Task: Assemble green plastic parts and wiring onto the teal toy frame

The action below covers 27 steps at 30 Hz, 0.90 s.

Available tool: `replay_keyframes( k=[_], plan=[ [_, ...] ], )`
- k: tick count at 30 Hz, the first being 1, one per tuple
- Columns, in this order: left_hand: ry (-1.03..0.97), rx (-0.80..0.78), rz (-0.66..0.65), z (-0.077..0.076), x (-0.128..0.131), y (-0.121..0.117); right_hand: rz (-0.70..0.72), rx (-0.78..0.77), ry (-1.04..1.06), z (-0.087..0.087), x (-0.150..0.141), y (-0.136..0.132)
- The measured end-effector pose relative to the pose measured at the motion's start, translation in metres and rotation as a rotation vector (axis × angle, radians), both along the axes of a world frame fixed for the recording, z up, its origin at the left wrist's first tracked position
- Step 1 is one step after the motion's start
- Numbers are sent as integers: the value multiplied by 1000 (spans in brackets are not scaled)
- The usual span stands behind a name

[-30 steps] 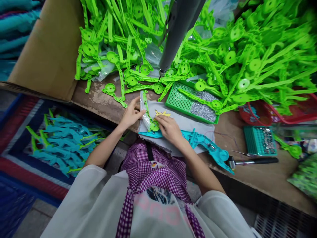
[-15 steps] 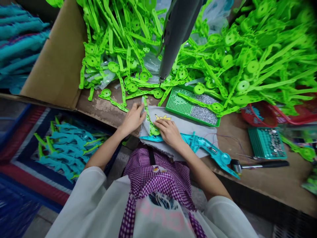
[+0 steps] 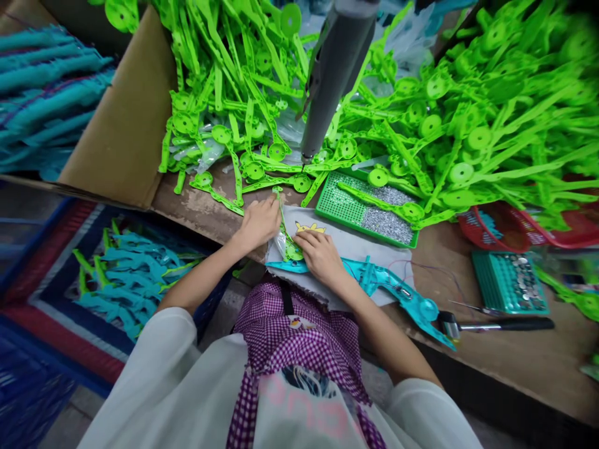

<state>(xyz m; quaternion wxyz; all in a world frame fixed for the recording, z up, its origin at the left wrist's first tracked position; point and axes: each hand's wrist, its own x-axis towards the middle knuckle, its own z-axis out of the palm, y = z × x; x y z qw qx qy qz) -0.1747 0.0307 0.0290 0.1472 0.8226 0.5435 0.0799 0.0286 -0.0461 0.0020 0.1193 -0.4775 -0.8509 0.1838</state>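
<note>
My left hand (image 3: 260,222) and my right hand (image 3: 320,254) meet over a grey cloth (image 3: 355,243) at the near edge of the workbench. Between them lies a long green plastic part (image 3: 285,232) partly wrapped in a clear plastic sleeve. My left hand's fingers are curled on the sleeve's upper end. My right hand pinches the part's round lower end. A teal plastic part (image 3: 397,290) lies on the cloth under and to the right of my right wrist.
A huge heap of green parts (image 3: 468,112) covers the back of the bench. A grey machine column (image 3: 332,75) stands in the middle. A green tray (image 3: 346,202) of small screws, a teal tray (image 3: 509,282), a hammer (image 3: 496,324), red baskets (image 3: 510,224) and a crate of teal parts (image 3: 131,280) surround me.
Both hands stay on the green part and sleeve; the left hand has slid a little up along it. The view has shifted slightly.
</note>
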Motion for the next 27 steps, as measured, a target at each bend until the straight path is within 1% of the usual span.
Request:
replay_keyframes(
  k=[2, 4, 6, 8, 10, 12, 14, 17, 19, 21, 22, 24, 26, 27],
  plan=[
    [-121, -6, 38, -2, -8, 0, 3, 4, 49, 0, 2, -1],
    [-265, 46, 77, -5, -18, -7, -15, 39, 114, 4, 6, -3],
    [-354, 152, 176, -10, -31, -20, -70, 98, 186, 11, 10, -7],
    [-340, 239, 317, -17, -45, -36, -139, 139, 255, 22, 13, -12],
    [-274, 261, 405, -24, -58, -51, -207, 137, 328, 36, 11, -15],
    [-221, 243, 408, -31, -67, -61, -265, 124, 411, 53, 1, -13],
    [-196, 224, 385, -36, -70, -66, -307, 133, 506, 74, -15, -6],
    [-174, 219, 400, -37, -69, -68, -301, 137, 641, 105, -44, 13],
    [-152, 208, 386, -36, -69, -67, -268, 105, 718, 119, -56, 24],
    [-149, 183, 315, -36, -70, -66, -228, 58, 770, 122, -60, 28],
    [-164, 169, 269, -36, -71, -65, -215, 32, 783, 120, -58, 26],
    [-217, 152, 197, -39, -75, -64, -231, -13, 788, 111, -51, 14],
    [-275, 178, 198, -39, -76, -66, -266, -49, 779, 102, -45, -5],
    [-310, 237, 231, -37, -76, -68, -265, -61, 770, 99, -44, -16]
  ],
)
